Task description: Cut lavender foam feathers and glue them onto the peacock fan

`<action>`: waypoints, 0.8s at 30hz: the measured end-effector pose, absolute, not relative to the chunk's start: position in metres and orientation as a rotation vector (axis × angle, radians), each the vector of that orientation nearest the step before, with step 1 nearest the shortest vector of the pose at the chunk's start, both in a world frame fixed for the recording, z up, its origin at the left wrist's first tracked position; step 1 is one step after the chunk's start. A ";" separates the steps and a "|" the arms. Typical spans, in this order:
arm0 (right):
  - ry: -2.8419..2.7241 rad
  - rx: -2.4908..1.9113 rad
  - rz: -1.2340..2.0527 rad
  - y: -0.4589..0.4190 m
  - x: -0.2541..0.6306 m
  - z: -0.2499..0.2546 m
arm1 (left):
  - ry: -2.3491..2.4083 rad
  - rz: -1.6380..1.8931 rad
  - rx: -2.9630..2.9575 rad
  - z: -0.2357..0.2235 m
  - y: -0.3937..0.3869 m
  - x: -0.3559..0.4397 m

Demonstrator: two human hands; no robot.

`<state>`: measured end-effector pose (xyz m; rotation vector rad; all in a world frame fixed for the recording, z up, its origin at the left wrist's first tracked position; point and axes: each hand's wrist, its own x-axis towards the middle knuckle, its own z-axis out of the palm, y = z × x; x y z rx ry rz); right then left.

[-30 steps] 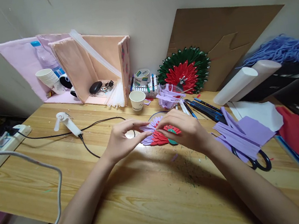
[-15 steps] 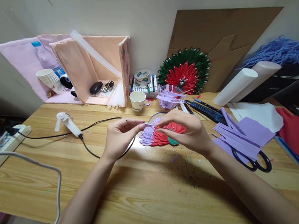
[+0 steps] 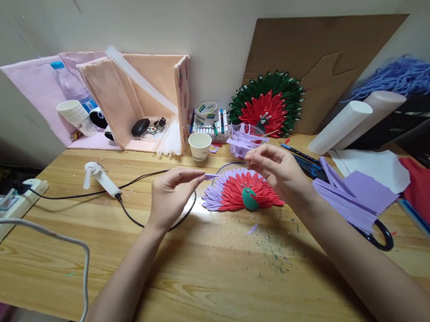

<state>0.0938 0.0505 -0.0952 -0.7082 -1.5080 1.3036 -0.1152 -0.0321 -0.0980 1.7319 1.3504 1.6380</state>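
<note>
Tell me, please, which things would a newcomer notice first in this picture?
Probably the craft peacock with its green head and red-and-purple fan, lying at the table's middle. Next, the dark-green-and-red petal craft in front of the brown cardboard at the back. Then the left hand, pinching a small purple piece.

The bottle (image 3: pixel 71 88) is located behind the tilted cup stack (image 3: pixel 76 118), to the left of the peach box (image 3: pixel 110 98). The tape roll (image 3: pixel 206 113) rests on the markers (image 3: pixel 210 128), with a single paper cup (image 3: pixel 200 146) positioned in front. The cardboard (image 3: pixel 327 49) leans against the wall (image 3: pixel 214 17) behind the green-and-red fan (image 3: pixel 285 92); two white rolls (image 3: pixel 340 126) lie near the blue yarn (image 3: pixel 407 78).
</note>
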 end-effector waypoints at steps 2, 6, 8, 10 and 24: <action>-1.447 -0.714 1.274 0.055 0.100 -0.092 | 1.361 1.722 2.048 -0.099 -0.035 -0.118; -1.491 -0.720 1.151 0.061 0.113 -0.083 | 1.242 1.632 2.662 -0.100 -0.046 -0.121; -1.526 -0.712 1.099 0.062 0.117 -0.079 | 1.164 1.485 2.851 -0.099 -0.052 -0.120; -1.546 -0.700 1.072 0.061 0.120 -0.075 | 1.106 1.387 2.982 -0.097 -0.056 -0.119; -1.627 -0.728 1.377 0.046 0.106 -0.072 | 1.548 2.049 2.448 -0.105 -0.062 -0.149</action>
